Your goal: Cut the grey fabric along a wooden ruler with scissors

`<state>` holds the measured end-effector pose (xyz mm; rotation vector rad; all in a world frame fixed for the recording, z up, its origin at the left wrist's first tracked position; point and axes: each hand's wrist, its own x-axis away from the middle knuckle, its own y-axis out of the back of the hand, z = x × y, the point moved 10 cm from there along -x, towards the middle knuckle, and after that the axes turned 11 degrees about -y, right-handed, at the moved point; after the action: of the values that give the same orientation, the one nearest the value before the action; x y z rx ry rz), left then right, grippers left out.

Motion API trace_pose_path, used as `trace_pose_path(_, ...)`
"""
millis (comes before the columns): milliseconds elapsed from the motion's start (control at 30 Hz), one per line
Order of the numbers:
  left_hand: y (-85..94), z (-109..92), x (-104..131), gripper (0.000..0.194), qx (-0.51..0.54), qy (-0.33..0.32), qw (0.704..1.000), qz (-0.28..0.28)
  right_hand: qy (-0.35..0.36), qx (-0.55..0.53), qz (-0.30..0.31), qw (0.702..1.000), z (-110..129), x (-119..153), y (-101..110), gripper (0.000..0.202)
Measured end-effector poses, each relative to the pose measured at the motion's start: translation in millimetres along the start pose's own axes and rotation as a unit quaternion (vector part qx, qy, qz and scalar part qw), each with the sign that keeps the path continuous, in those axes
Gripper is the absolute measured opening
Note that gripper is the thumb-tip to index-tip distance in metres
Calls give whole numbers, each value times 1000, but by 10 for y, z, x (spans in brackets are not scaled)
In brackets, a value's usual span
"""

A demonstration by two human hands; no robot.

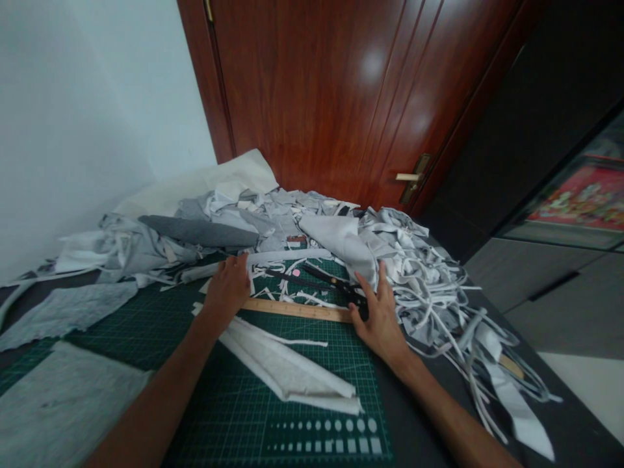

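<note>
My left hand (228,289) is at the left end of a wooden ruler (297,309), its fingers curled down by some pale fabric; what they hold, if anything, is hidden. At the ruler's right end my right hand (379,318) has its fingers spread, close to the handles of black scissors (336,281). Below the ruler, a folded off-white fabric piece (297,370) lies on the green cutting mat (234,403). A light strip (287,256) stretches across behind the scissors, among small scraps.
Grey and white fabric scraps (273,218) are heaped along the back. Tangled strips (439,299) pile up at the right. A pale grey cloth (73,403) lies front left. Behind stand a wooden door (312,97) and a dark cabinet (550,279).
</note>
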<state>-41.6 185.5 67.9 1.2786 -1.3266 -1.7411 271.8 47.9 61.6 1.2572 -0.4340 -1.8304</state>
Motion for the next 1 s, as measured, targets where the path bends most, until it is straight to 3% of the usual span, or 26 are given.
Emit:
trace_pose_path(100,108,24,-114,52,2,-30,998,-56,15,14,16,1000,46,9,-40,54)
trace_pose_path(167,140,91,-240,51,5,-46,997,-65,33,-2,40,999,100,31,-106,48)
trace_pose_path(367,149,568,-752,47,-27,-22,999,24,63,-56,43,996,206,1,-112,39)
trace_pose_path(533,447,727,-998,30,-22,-19,999,31,66,-76,15,995,203,-80,14,33)
trace_pose_path(600,678,686,-1010,31,-29,-9,1000,-5,67,-85,15,994,213,-91,34,32)
trace_pose_path(700,1072,474,-937,30,-34,-5,996,-78,67,-95,33,993,246,-84,14,32)
trace_pose_path(833,1560,140,-764,26,112,0,973,-201,59,-116,58,990,268,-73,-10,33)
trace_pose_path(933,1708,-59,-712,31,306,-7,922,-237,53,-155,78,983,278,-64,-3,38)
trace_pose_path(1000,1624,-243,-731,29,430,-13,882,-191,49,-208,109,971,305,-42,-32,50)
